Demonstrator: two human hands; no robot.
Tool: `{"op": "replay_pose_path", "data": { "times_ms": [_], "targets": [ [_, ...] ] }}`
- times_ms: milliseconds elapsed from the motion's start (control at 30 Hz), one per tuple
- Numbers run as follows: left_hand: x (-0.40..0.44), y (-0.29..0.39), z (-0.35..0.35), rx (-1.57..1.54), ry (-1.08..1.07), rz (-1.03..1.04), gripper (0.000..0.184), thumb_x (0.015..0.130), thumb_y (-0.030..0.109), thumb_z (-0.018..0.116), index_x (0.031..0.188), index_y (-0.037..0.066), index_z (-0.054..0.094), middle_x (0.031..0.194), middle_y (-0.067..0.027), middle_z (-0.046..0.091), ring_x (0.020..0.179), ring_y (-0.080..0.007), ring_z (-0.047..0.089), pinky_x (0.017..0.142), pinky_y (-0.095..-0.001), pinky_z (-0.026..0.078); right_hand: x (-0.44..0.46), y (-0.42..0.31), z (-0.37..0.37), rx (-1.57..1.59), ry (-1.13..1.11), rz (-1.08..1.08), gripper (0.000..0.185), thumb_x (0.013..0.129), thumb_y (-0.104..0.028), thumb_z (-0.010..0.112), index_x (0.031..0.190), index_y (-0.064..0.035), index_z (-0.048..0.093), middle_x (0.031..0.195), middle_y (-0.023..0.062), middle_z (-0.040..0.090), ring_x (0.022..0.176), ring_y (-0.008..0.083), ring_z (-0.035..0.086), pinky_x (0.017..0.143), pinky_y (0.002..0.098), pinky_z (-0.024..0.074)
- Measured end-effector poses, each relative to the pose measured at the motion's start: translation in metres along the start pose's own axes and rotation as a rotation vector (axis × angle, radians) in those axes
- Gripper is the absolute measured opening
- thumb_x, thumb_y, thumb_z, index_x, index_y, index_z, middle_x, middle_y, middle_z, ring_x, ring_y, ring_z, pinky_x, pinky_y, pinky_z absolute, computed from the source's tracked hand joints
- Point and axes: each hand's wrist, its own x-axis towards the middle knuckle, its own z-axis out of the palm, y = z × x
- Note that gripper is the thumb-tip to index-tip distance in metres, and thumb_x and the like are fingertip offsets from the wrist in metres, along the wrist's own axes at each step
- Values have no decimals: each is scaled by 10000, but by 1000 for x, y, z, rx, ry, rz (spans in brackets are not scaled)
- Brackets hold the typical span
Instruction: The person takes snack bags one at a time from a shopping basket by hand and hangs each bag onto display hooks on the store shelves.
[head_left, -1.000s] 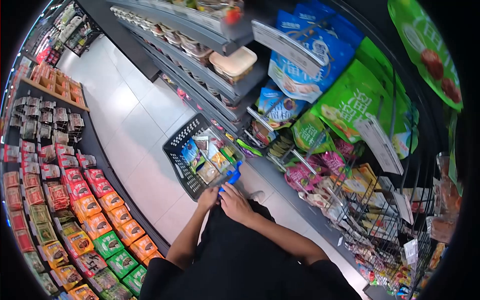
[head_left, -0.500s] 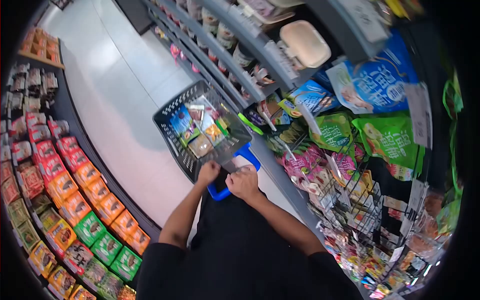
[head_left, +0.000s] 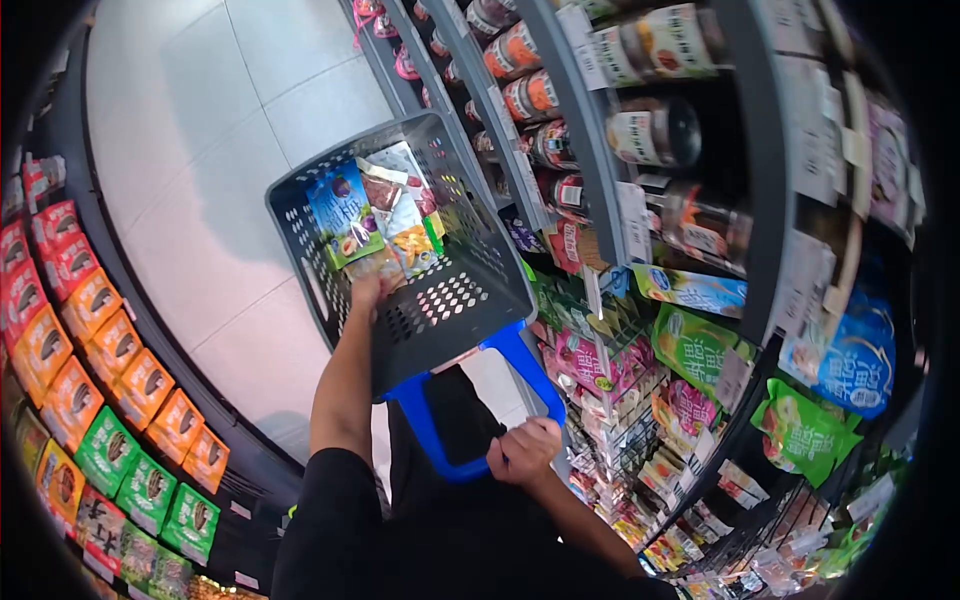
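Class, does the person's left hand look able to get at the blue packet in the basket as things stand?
Probably yes: the left hand is inside the open-topped basket, close to the blue packet, and nothing seems to cover the packet's upper part.

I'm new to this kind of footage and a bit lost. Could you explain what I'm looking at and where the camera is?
There is no machine here, just a person's two bare hands. The view comes from one camera worn on the head, looking forward and down. The right hand is closed around the blue handle of a dark plastic basket. The left hand reaches inside, at a see-through packet; whether it grips it is hard to tell. Other packets, including a blue one, lie in the basket. Packaged goods line the left side, and shelves with jars stand to the right.
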Motion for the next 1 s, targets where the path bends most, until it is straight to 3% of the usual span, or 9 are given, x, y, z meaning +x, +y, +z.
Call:
{"op": "replay_pose_path", "data": {
  "times_ms": [67, 133, 333, 500, 600, 667, 800, 833, 1000],
  "targets": [
    [28, 2, 0, -364, 0, -31, 75, 892, 146, 583, 931, 97, 624, 697, -25, 597, 496, -136, 529, 393, -282, 333, -1, 1, 0, -4, -45, 23, 201, 649, -118, 672, 536, -140, 507, 563, -6, 497, 538, 180, 508, 684, 328, 436],
    [56, 8, 8, -517, 241, -91, 88, 923, 192, 621, 955, 111, 612, 716, -10, 594, 543, -125, 561, 406, -268, 350, -3, 1, 1, -13, -80, 43, 174, 648, -125, 673, 549, -144, 530, 585, -12, 532, 556, 170, 527, 705, 322, 443],
    [85, 12, 0, -795, 247, -161, 157, 961, 297, 649, 1019, 153, 629, 795, 34, 641, 683, -100, 621, 571, -264, 471, -3, 1, 0, -2, -131, 90, 130, 644, -142, 677, 575, -150, 567, 613, -25, 572, 592, 152, 557, 735, 320, 456],
    [84, 1, -12, -803, 224, -216, 184, 877, 335, 757, 820, 190, 659, 766, 81, 625, 660, -95, 565, 644, -282, 468, 3, 1, -1, 20, -67, 76, 146, 640, -137, 678, 564, -145, 554, 593, -17, 542, 572, 158, 545, 710, 317, 451],
    [44, 9, -1, -765, 221, -261, 180, 859, 356, 761, 920, 212, 671, 817, 60, 618, 822, -134, 578, 791, -384, 446, -6, 3, 2, 24, -16, 67, 145, 631, -138, 671, 560, -127, 545, 565, -2, 525, 540, 185, 516, 700, 352, 444],
    [15, 5, 3, -831, 212, -150, 254, 878, 229, 743, 1113, 202, 651, 1003, 10, 657, 894, -176, 610, 836, -384, 481, -7, 2, 4, 27, 63, 56, 168, 626, -120, 682, 554, -119, 530, 548, 9, 492, 528, 190, 507, 689, 352, 442],
    [-73, 5, 4, -846, -65, 140, 300, 851, 154, 761, 1124, 164, 639, 1016, -25, 657, 846, -200, 634, 693, -344, 516, -7, 1, -2, 20, 100, 53, 243, 643, -138, 717, 532, -124, 501, 559, 6, 497, 561, 188, 519, 685, 342, 454],
    [-92, 9, -7, -609, 165, -107, 316, 837, 135, 767, 1124, 135, 635, 1013, -20, 655, 863, -205, 640, 673, -346, 513, -9, 0, -2, 36, 104, 64, 248, 654, -143, 718, 523, -127, 508, 554, 2, 505, 575, 185, 528, 699, 338, 461],
    [-218, 50, -9, -333, 24, 109, 267, 846, 127, 746, 1090, 104, 643, 874, 26, 651, 707, -84, 602, 602, -185, 437, -14, -4, -9, 86, 86, 126, 224, 721, -160, 711, 554, -98, 575, 581, 28, 563, 616, 208, 566, 766, 349, 462]
  ]
}}
